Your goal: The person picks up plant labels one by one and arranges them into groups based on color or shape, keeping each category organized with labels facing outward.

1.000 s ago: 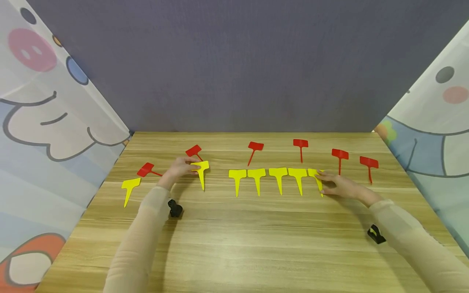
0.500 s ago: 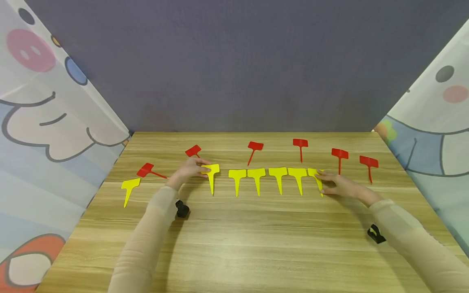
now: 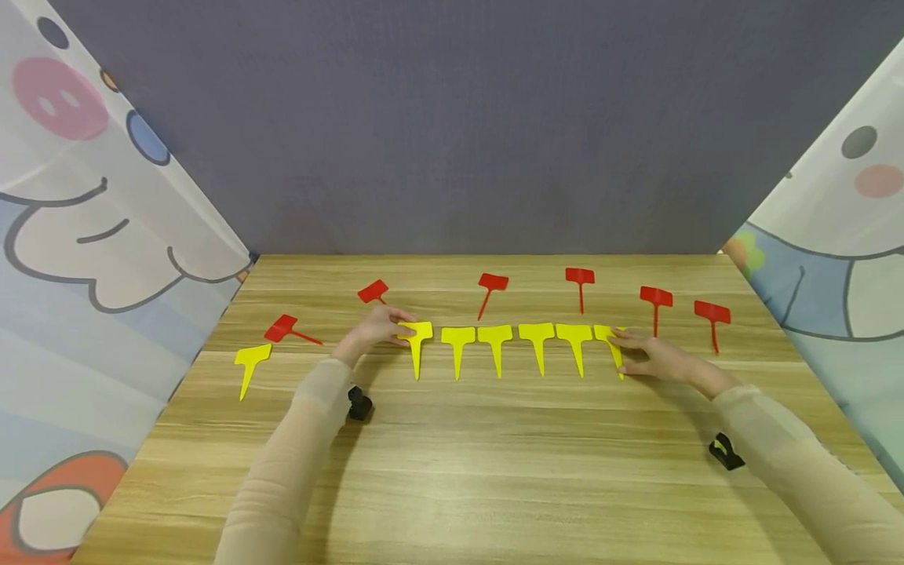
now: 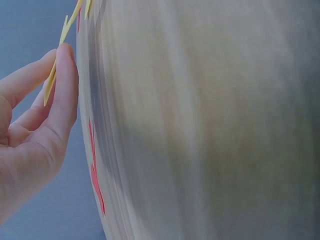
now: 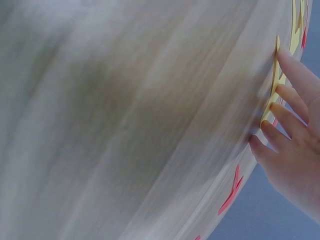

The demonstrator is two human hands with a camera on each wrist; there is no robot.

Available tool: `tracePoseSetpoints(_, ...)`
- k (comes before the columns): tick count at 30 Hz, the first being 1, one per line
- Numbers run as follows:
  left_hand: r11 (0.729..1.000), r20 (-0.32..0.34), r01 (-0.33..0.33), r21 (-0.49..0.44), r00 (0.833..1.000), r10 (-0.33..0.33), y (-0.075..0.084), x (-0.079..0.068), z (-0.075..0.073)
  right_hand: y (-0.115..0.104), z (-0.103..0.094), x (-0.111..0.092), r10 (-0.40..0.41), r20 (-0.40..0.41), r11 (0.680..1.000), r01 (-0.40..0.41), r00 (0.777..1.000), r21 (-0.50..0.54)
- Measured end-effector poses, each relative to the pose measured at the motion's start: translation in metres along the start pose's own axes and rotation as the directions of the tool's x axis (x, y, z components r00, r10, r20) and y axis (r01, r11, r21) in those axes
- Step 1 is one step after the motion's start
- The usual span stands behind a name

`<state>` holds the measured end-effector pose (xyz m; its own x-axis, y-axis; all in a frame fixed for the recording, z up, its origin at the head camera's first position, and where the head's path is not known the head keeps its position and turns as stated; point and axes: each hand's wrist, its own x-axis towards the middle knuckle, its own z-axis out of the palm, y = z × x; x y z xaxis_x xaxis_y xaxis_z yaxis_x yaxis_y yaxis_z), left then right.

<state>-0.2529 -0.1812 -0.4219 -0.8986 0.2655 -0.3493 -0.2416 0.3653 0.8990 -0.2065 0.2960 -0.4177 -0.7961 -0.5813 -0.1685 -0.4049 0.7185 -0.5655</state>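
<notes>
Yellow and T-shaped, a flat tag (image 3: 421,331) is pinched between the thumb and fingers of the left hand (image 3: 379,326). With its fingers fairly straight and spread, the right hand (image 3: 658,358) touches a matching yellow tag (image 3: 603,333) on the wood-grain tabletop (image 3: 494,463). Between the hands lie four more yellow tags (image 3: 537,330) in a row. Red thin-stemmed tags (image 3: 656,297) lie beyond and to either side.

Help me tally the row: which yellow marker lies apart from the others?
The leftmost yellow marker, beyond the left hand; the other six form one row to its right.
</notes>
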Motion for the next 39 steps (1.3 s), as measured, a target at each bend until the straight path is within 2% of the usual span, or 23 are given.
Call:
tracePoseSetpoints(6, 1.0, 0.018, 0.011, 0.022, 1.0, -0.012, 0.002, -0.001, 0.004, 0.001, 0.0, 0.001, -0.006, 0.003, 1.0, 0.006, 1.0, 0.005)
tracePoseSetpoints(16, 0.997, -0.001, 0.043, 0.067, 0.999, -0.043, 0.003, 0.003, 0.009, 0.0, 0.001, 0.0, -0.015, -0.004, 1.0, 0.015, 1.0, 0.0)
tracePoseSetpoints(27, 0.988, -0.027, 0.007, 0.156, 1.0, -0.003, 0.006, 0.003, 0.015, 0.001, 0.002, 0.001, 0.005, -0.001, 1.0, -0.005, 1.0, 0.008)
tracePoseSetpoints(39, 0.972, -0.08, 0.008, 0.234, 0.997, 0.011, 0.009, 0.004, 0.021, 0.0, 0.001, 0.001, 0.015, -0.001, 1.0, -0.015, 1.0, 0.009)
